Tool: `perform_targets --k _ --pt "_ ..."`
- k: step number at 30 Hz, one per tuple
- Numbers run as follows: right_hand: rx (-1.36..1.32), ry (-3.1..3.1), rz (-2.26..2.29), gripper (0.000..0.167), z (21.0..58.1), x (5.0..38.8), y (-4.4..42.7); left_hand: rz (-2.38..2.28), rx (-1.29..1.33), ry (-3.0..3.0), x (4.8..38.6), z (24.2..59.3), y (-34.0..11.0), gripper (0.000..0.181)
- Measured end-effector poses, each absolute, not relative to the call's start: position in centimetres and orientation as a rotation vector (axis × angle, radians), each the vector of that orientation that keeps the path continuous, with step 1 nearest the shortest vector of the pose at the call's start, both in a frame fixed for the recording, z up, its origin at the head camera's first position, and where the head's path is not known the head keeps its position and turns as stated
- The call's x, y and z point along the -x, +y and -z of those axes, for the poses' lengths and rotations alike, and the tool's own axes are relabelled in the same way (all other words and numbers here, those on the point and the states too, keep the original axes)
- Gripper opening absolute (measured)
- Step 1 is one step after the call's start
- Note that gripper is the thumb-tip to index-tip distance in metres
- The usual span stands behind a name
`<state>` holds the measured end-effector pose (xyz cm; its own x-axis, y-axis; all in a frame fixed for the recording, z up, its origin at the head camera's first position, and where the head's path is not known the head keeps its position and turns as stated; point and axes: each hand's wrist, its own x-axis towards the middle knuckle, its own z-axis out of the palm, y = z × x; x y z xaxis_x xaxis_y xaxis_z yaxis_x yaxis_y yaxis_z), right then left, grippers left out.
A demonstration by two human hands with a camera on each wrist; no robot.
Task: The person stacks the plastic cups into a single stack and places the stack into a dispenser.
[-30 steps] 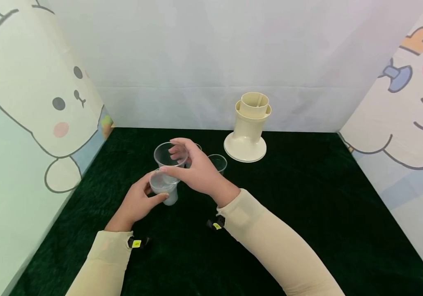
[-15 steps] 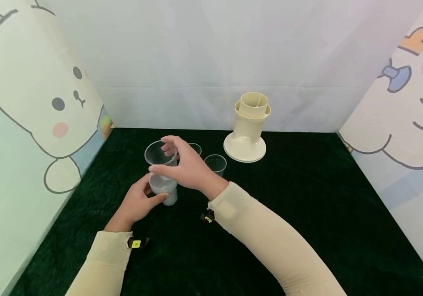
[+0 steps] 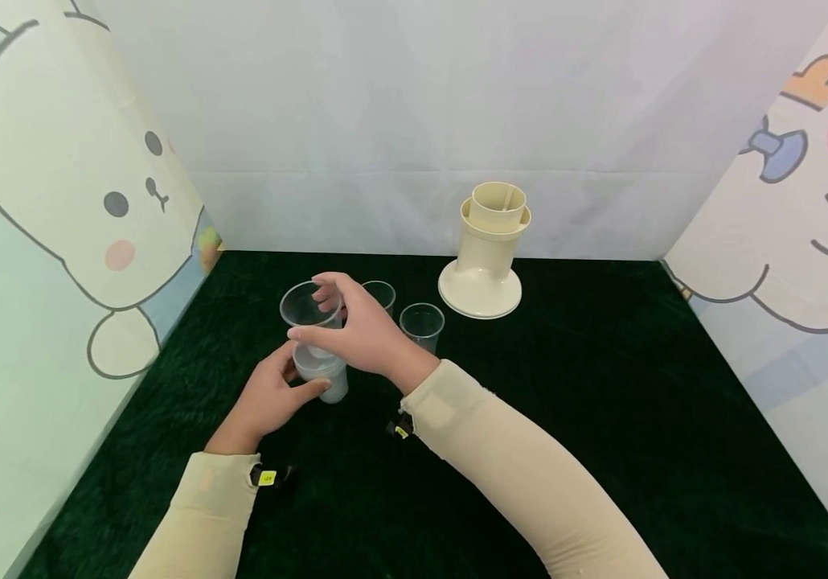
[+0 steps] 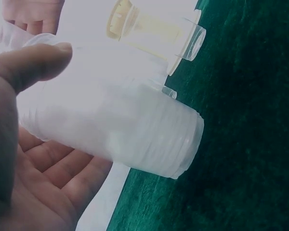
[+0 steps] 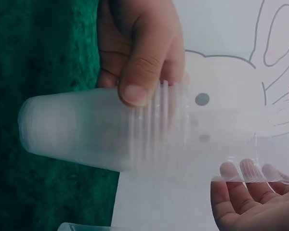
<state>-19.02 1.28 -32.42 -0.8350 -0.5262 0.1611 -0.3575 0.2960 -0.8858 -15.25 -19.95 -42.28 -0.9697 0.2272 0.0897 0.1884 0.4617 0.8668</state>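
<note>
My left hand (image 3: 271,396) grips a nested stack of clear plastic cups (image 4: 120,130), thumb on the near side and fingers on the other. Several rims show close together in the right wrist view. Above the stack's mouth my right hand (image 3: 359,331) holds a clear plastic cup (image 3: 305,310) by its side, its lower end inside or just over the stack; which one I cannot tell. Behind my right hand two more clear plastic cups stand upright, one at the back (image 3: 381,294) and one nearer (image 3: 423,323), each partly hidden.
A cream two-tube holder on a round base (image 3: 485,269) stands at the back of the dark green cloth (image 3: 602,402). A white wall (image 3: 385,121) rises behind it, and cartoon-printed panels (image 3: 52,241) flank the cloth.
My right hand has moved left with its cup, over the stack, and dipped slightly. Both standing cups show more now. The left hand keeps its place on the stack.
</note>
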Motion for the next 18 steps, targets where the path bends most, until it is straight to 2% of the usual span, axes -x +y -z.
perform_targets --k 18 --pt "0.743 2.350 1.539 0.076 35.1 19.0 0.5 -1.557 -0.363 2.657 15.2 42.5 -20.1 0.064"
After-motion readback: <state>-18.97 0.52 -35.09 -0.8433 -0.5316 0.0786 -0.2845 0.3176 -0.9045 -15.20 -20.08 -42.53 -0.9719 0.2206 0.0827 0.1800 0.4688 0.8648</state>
